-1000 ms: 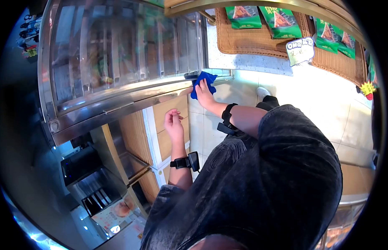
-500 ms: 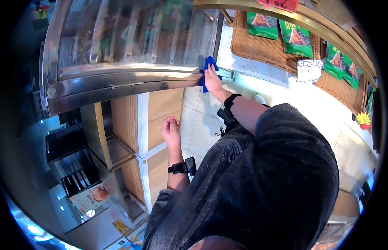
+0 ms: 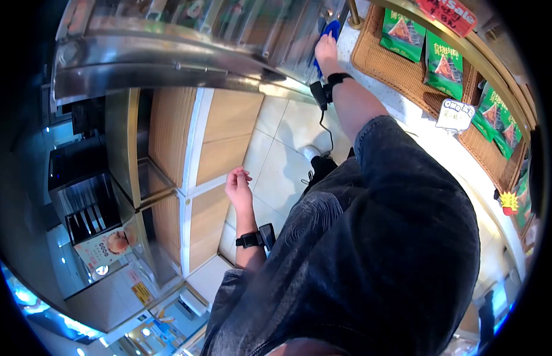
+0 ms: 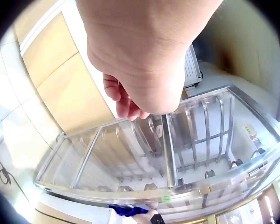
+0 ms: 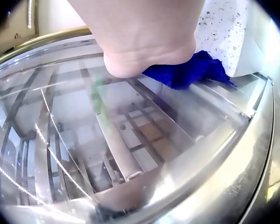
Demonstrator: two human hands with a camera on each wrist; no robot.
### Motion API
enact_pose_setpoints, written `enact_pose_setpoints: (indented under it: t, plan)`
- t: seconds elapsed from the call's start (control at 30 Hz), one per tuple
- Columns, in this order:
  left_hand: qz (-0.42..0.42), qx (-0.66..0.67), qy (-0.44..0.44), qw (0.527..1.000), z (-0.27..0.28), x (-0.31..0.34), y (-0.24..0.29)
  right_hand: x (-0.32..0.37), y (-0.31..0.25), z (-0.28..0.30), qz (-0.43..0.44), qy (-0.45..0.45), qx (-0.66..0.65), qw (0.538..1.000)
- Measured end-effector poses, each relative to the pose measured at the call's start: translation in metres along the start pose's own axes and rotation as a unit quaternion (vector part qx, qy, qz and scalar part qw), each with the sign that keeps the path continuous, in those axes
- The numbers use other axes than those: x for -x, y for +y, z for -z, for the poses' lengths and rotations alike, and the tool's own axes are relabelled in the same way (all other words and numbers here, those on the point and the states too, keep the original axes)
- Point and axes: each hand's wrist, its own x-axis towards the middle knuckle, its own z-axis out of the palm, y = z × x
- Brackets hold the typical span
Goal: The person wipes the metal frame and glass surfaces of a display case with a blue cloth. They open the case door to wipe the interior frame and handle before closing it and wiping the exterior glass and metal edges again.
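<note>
In the head view my right hand (image 3: pixel 327 52) holds a blue cloth (image 3: pixel 331 28) against the clear panel of a metal-framed display case (image 3: pixel 163 62), near its right end. The cloth (image 5: pixel 189 72) bunches out beside the hand's heel in the right wrist view, where the wrist hides the fingers. My left hand (image 3: pixel 238 181) hangs in front of the wooden drawers, fingers loosely curled and holding nothing. In the left wrist view the same hand (image 4: pixel 126 100) overlaps the barred case, and the blue cloth (image 4: pixel 126 210) shows at the bottom.
Green snack packets (image 3: pixel 445 65) lie on a woven tray (image 3: pixel 371 59) to the right, behind a brass rail (image 3: pixel 465 50). Wooden drawers (image 3: pixel 225 133) stand below the case. A black appliance (image 3: pixel 80 163) is at the left, and tiled floor (image 3: pixel 273 154) lies beneath.
My right hand has moved up and to the right with the blue cloth, from the case's lower metal edge onto its clear panel. The head view has shifted. The left hand still hangs loose.
</note>
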Motion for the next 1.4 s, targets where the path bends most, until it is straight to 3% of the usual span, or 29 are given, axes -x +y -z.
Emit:
enact_pose_setpoints:
  t: [0.1,0.13,0.2,0.27,0.3,0.33,0.43,0.47,0.5,0.53,0.57,0.63,0.67,0.73,0.77,0.83,0.9,0.97,1.0,1.03,1.1,1.13,1.17,1.27,1.3,1.37,1.4]
  plan:
    - [0.013,0.010,0.002,1.000,0.004,0.001,-0.011,0.019,0.004,0.007,-0.031,-0.057,0.045,0.997]
    - [0.023,0.020,0.005,1.000,0.003,-0.002,-0.020,0.043,0.008,0.015,0.073,-0.076,0.177,0.979]
    - [0.025,0.034,-0.008,0.999,-0.004,-0.009,-0.025,0.076,0.028,0.009,0.081,-0.028,0.187,0.979]
    - [0.028,0.050,-0.025,0.998,-0.014,-0.017,-0.025,0.120,0.052,0.018,0.097,-0.093,0.079,0.988]
    - [0.034,0.051,-0.032,0.998,-0.021,-0.020,-0.020,0.134,0.056,0.021,0.077,-0.111,0.143,0.981]
    - [0.020,0.042,-0.043,0.998,-0.030,-0.022,-0.008,0.151,0.040,0.036,-0.019,-0.177,0.104,0.978]
    - [-0.005,0.025,-0.062,0.998,-0.055,-0.027,0.021,0.151,0.068,0.042,0.092,-0.157,0.080,0.980]
    - [-0.017,0.029,-0.080,0.996,-0.062,-0.029,0.027,0.139,0.064,0.052,0.016,-0.233,0.063,0.970]
    - [-0.030,0.033,-0.098,0.994,-0.069,-0.031,0.030,0.128,0.061,0.064,-0.058,-0.307,0.045,0.949]
    - [-0.035,0.036,-0.099,0.994,-0.075,-0.033,0.034,0.127,0.060,0.074,-0.008,-0.352,0.052,0.935]
    - [-0.026,0.039,-0.123,0.991,-0.081,-0.034,0.037,0.146,0.010,0.103,-0.082,-0.379,0.042,0.921]
    - [-0.019,0.046,-0.146,0.988,-0.096,-0.032,0.043,0.151,0.006,0.119,-0.118,-0.485,0.050,0.865]
    - [0.019,0.034,-0.162,0.986,-0.105,-0.030,0.046,0.153,0.004,0.122,-0.115,-0.486,0.054,0.865]
    - [0.090,0.000,-0.210,0.973,-0.114,-0.028,0.045,0.155,-0.001,0.123,-0.295,-0.609,-0.075,0.733]
    - [0.091,0.005,-0.203,0.975,-0.119,-0.025,0.049,0.155,-0.006,0.121,-0.292,-0.614,-0.068,0.730]
    - [0.181,0.145,-0.197,0.953,-0.127,-0.017,0.055,0.158,-0.016,0.112,-0.308,-0.656,-0.234,0.648]
    - [0.212,0.214,-0.210,0.930,-0.121,-0.016,0.055,0.163,-0.048,0.117,-0.271,-0.693,-0.258,0.616]
    - [0.211,0.331,-0.298,0.870,-0.114,-0.011,0.067,0.167,-0.070,0.122,-0.307,-0.693,-0.255,0.601]
    - [0.219,0.348,-0.318,0.855,-0.111,-0.014,0.066,0.173,-0.088,0.128,-0.316,-0.669,-0.209,0.639]
    - [0.211,0.358,-0.307,0.856,-0.105,-0.018,0.064,0.171,-0.084,0.125,-0.312,-0.679,-0.197,0.635]
    - [0.169,0.286,-0.393,0.857,-0.096,-0.022,0.068,0.163,-0.071,0.121,-0.306,-0.686,-0.199,0.630]
    - [0.170,0.301,-0.358,0.867,-0.096,-0.022,0.071,0.160,-0.069,0.120,-0.308,-0.665,-0.150,0.664]
    - [0.167,0.309,-0.351,0.868,-0.094,-0.023,0.071,0.164,-0.076,0.120,-0.307,-0.670,-0.140,0.661]
    - [0.130,0.267,-0.296,0.908,-0.089,-0.023,0.079,0.175,-0.110,0.130,-0.234,-0.626,-0.098,0.737]
    - [0.130,0.274,-0.293,0.907,-0.088,-0.022,0.081,0.170,-0.106,0.129,-0.235,-0.627,-0.092,0.737]
    - [0.120,0.265,-0.293,0.911,-0.087,-0.024,0.084,0.156,-0.093,0.122,-0.086,-0.676,-0.002,0.732]
    - [0.119,0.262,-0.286,0.914,-0.086,-0.023,0.087,0.157,-0.088,0.119,-0.091,-0.642,-0.044,0.760]
